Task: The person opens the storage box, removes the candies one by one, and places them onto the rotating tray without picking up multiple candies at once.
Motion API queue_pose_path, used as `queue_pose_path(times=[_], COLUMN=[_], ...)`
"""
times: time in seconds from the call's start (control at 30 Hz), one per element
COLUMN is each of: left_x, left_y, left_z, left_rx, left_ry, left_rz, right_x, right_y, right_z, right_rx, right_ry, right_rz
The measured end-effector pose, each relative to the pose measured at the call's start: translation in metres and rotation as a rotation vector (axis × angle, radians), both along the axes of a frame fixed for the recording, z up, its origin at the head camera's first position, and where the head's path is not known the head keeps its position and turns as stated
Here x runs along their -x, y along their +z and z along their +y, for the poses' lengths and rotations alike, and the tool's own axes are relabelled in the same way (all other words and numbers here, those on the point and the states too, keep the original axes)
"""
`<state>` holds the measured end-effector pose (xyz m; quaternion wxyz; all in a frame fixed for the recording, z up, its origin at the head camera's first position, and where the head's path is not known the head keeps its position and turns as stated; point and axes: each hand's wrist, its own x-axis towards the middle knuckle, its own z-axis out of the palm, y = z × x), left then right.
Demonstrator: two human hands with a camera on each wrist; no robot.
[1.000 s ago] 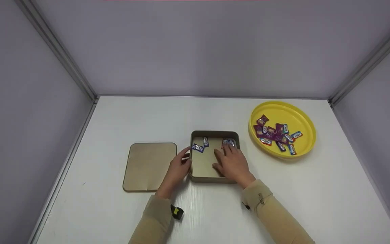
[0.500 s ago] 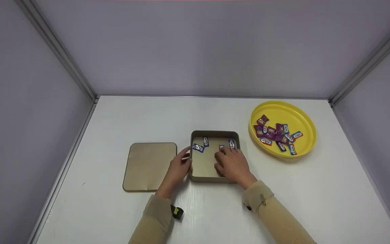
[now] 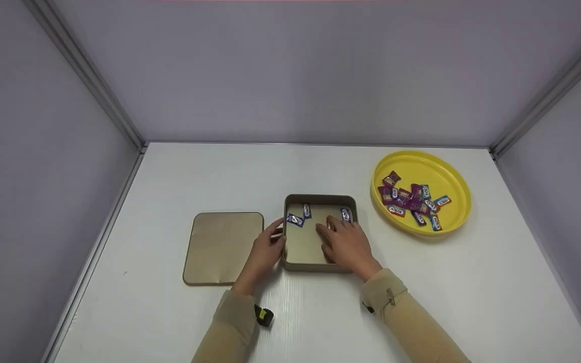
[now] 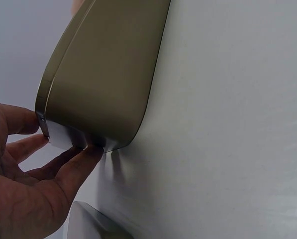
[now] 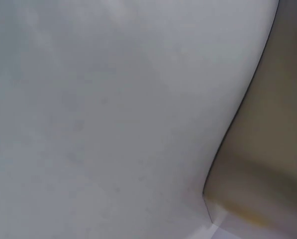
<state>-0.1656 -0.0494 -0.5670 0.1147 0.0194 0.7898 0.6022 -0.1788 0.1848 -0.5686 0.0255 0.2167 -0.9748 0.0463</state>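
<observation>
A gold-coloured tin box [image 3: 304, 247], without its lid, stands mid-table. My left hand [image 3: 264, 253] rests against its outer left wall; in the left wrist view the fingertips touch the tin's side and rim. My right hand [image 3: 347, 244] reaches into the tin at the right, fingers spread and pointing down. By its fingertips shows a small piece of a red-edged wrapped candy [image 3: 329, 222], mostly hidden by the fingers. Blue wrapped candies lie inside: one [image 3: 295, 220] and another [image 3: 307, 210] at the back left, a third [image 3: 345, 214] at the back right. The right wrist view shows no hand.
A square gold lid [image 3: 224, 248] lies flat left of the tin. At the back right a round yellow tray [image 3: 447, 176] holds several purple, blue and red wrapped candies [image 3: 404, 197]. Grey walls [image 3: 300, 75] close off the white table's [image 3: 144, 252] back and sides.
The right hand's fingers have shifted within the tin. The red-edged candy has slid slightly toward me and left, apart from the blue candy at the back right. The left hand stays put.
</observation>
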Motion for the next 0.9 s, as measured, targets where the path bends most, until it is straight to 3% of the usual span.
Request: queue_pose_path(times=[0.5, 0.9], left_x=[-0.0008, -0.0008], left_y=[0.0017, 0.0007], left_z=[0.0005, -0.0006], left_rx=[0.023, -0.007], left_ry=[0.000, -0.010], left_rz=[0.009, 0.041], right_x=[-0.0008, -0.0004], right_y=[0.0029, -0.0006], right_z=[-0.0019, 0.0002], right_rx=[0.039, 0.067], right_ry=[-0.033, -0.008], right_rz=[-0.013, 0.075])
